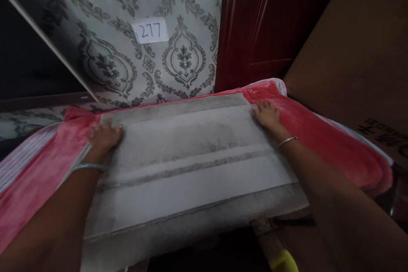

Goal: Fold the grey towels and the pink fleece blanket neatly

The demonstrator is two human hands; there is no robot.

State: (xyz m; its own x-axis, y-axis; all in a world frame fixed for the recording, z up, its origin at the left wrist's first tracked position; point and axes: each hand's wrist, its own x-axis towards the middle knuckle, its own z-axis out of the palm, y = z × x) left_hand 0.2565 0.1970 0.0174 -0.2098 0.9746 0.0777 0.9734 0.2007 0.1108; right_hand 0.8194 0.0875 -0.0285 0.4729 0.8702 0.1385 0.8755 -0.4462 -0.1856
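A white-grey cloth (191, 165) with darker stripes lies spread flat over a red blanket (334, 144). My left hand (103, 136) rests on the cloth's far left corner, fingers curled over its edge. My right hand (267, 114) presses on the far right corner, fingers spread flat. Each wrist carries a thin bangle.
A wall with grey damask wallpaper (127, 51) stands behind, bearing a paper label marked 277 (150, 30). A dark red door (258, 29) is at the back right. A brown cardboard box (357, 59) stands to the right. A yellow object (283, 261) shows at the bottom.
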